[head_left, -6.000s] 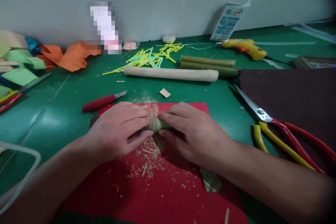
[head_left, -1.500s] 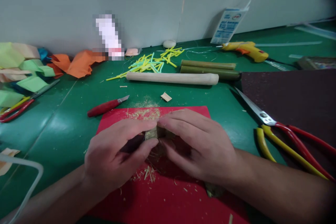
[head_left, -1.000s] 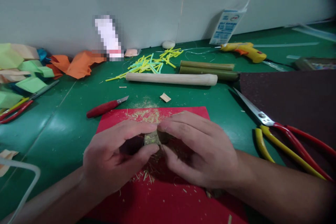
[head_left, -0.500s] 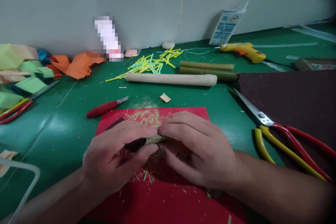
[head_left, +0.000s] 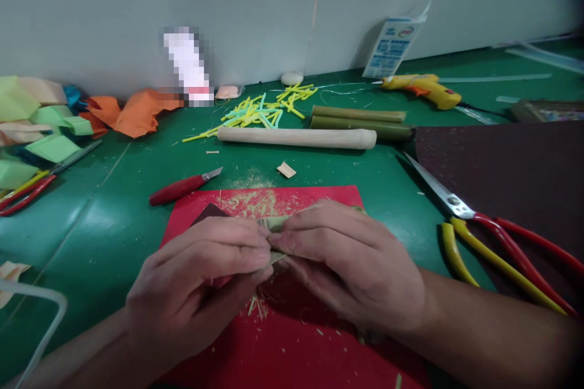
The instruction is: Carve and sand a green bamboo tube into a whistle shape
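Over the red mat [head_left: 292, 352] my two hands meet at a greenish bamboo piece [head_left: 276, 225], which shows between and behind the fingers. My right hand [head_left: 360, 261] is closed round it, hiding most of its length. The curled fingers of my left hand [head_left: 201, 279] press a folded dark brown sheet of sandpaper [head_left: 210, 211] against the bamboo; one corner sticks up behind the knuckles. Fine shavings [head_left: 255, 202] lie on the mat behind and below the fingers.
A red-handled knife [head_left: 182, 188] lies left of the mat's far edge. Behind are a pale bamboo stick [head_left: 296, 137], green bamboo tubes [head_left: 360, 124] and cut straws [head_left: 255, 110]. Large scissors [head_left: 460, 206], a dark sheet [head_left: 502, 164] and a yellow glue gun [head_left: 424, 88] are right.
My left fingers have closed further over the bamboo, and the dark sandpaper between the hands is now mostly covered. Both hands have shifted slightly; more bamboo shows behind the right fingers.
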{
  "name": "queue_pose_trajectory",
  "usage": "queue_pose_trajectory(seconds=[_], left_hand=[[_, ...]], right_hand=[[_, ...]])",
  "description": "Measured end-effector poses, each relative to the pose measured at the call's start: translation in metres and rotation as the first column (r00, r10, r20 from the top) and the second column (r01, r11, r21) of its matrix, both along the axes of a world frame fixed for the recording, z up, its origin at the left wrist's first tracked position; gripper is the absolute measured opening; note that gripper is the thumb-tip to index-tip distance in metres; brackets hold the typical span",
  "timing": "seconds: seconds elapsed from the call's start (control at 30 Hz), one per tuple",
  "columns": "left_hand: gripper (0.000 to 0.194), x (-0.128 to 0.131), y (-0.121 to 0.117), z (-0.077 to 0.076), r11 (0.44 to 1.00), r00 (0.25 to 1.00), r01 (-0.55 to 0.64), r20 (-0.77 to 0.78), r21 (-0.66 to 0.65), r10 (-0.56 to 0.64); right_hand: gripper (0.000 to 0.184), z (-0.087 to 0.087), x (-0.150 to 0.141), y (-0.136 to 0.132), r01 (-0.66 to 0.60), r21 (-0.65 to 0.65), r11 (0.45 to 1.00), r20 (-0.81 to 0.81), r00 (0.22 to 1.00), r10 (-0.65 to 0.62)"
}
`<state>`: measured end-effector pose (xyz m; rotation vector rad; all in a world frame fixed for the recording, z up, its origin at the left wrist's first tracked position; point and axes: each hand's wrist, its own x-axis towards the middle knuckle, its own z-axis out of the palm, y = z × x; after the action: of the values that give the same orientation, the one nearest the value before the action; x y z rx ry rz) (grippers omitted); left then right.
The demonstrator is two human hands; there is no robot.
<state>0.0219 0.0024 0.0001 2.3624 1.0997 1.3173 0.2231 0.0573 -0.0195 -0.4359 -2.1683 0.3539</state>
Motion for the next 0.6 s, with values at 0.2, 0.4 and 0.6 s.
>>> queue_pose_trajectory(seconds=[0.2,0.4,0.6], left_hand=[[0.022,0.002,-0.002,0.001,0.999,0.998,-0.038,-0.056,0.025,0.039],[0.035,-0.018,-0.008,0.006,0.987,0.974,-0.129,-0.174,0.096,0.144],[0.016,-0.012,0.013,-0.002,0.951,0.867,-0.169,-0.42,0.259,0.269]], right_hand=[[0.016,0.001,0.002,0.001,-0.052,-0.043,0.998,-0.015,0.999,0.052],[0.018,-0.002,-0.003,0.004,0.088,-0.128,0.988,0.119,0.99,-0.073],[0.019,-0.01,-0.007,0.01,0.26,-0.15,0.954,0.449,0.877,-0.169]])
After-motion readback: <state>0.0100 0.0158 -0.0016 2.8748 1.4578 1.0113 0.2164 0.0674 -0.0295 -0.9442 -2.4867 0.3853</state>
